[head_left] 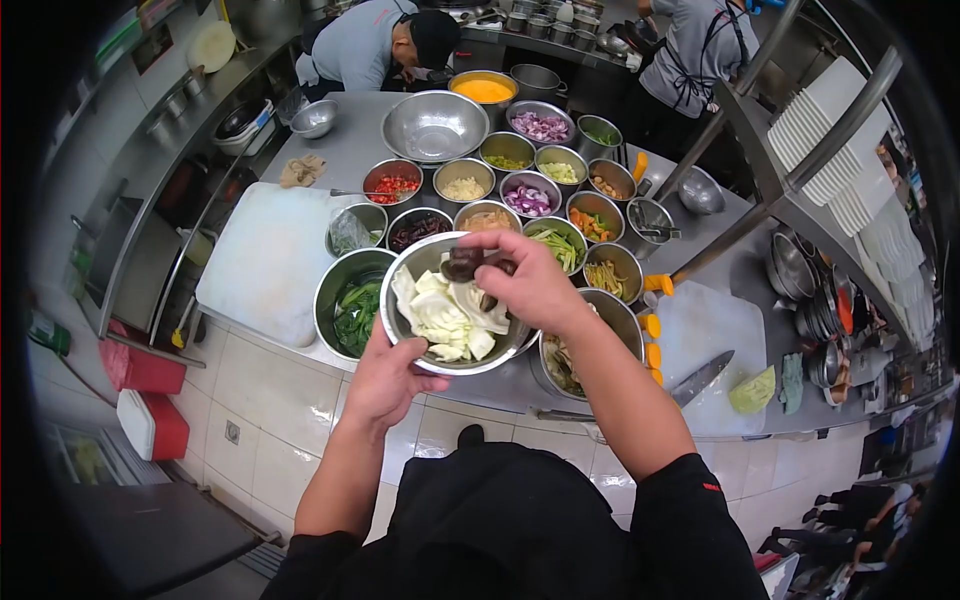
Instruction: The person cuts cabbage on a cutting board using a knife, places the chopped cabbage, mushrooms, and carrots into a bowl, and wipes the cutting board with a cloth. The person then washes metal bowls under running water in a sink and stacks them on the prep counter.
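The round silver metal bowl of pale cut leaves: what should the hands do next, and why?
Probably open the right hand and let the glossy dark-brown pieces drop onto the pale green-white leaves: it holds them right over the round silver metal bowl, which the left hand grips by the rim.

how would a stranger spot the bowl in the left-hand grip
By the steel counter, find the left-hand grip. It holds a round metal bowl; unlike the dark-green leaves in the neighbouring container, its leafy pieces are pale.
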The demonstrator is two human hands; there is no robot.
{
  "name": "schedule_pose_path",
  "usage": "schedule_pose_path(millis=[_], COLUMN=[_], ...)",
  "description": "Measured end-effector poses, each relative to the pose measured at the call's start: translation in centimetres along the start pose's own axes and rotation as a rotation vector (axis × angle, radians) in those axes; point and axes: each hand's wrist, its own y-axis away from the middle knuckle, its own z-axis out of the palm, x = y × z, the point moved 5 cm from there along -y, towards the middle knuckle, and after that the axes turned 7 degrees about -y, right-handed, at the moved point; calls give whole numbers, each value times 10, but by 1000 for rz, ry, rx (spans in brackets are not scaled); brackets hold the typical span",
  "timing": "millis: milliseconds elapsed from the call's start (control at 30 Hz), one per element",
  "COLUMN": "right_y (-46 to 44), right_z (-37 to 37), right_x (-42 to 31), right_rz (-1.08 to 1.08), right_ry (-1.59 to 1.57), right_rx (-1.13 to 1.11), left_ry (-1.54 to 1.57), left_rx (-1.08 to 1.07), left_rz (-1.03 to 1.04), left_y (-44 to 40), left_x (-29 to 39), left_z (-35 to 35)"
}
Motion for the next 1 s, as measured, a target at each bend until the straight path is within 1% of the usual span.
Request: schedule_pose_path(millis=[33,133,167,267,300,400,433,533,567,600,633,667,700,733,767,800,833,867,933,1000], right_y=[4,11,12,15,17,22,22,20,14,18,19,19,22,24,42,55,73,97,146,210], right_z=[0,2,0,-13,-19,-40,-44,-35,-32,-27,-30,-35,-42,-50,-60,-73,-83,-98,-133,-170], right_x=[-2,-15,-16,-18,-22,-17,-8,14,25,19,20,21,12,24,23,17,9,-1,2,9], right_rz=[-46,-202,-255,-245,-193,-217,-227,-200,-301,-199,-223,-248,-391,-530,-390,-387,-419,-412,-461,-424], right_ry=[208,435,428,171,61,-101,-102,-67,176,194,216,237,239,252,232,219,217,178,115,-96], right_rx=[50,105,142,307,373,514,497,359,224,150,116,82,119,214,319,348,434,463,627,767], left_ry=[1,9,10,25,32,57,24,48,13,-11,-41,-51,-41,-65,-90,-94,-136,-202,-270,-257], left_rx=[-13,-36,-42,-54,-55,-11,-15,59,84,127,165,181,252,304,185,225,181,84,-71,-158], left_rz=[-8,-14,-15,0,7,57,82,169,188,191,167,192,139,102,168,193,140,168,126,59], left_y=[-2,-6,-7,-8,-8,-4,-2,5,6,9,6,6,6,3,0,-2,-6,-8,-10,-9], left_x=[-1,-4,-4,-6,-6,-4,-1,11,13,16,14,16,15,12,9,4,4,-1,-15,-41], left_z=[5,12,14,15,14,5,-1,-14,-23,-30,-42,-42,-37,-31,-29,-16,-17,4,55,115])
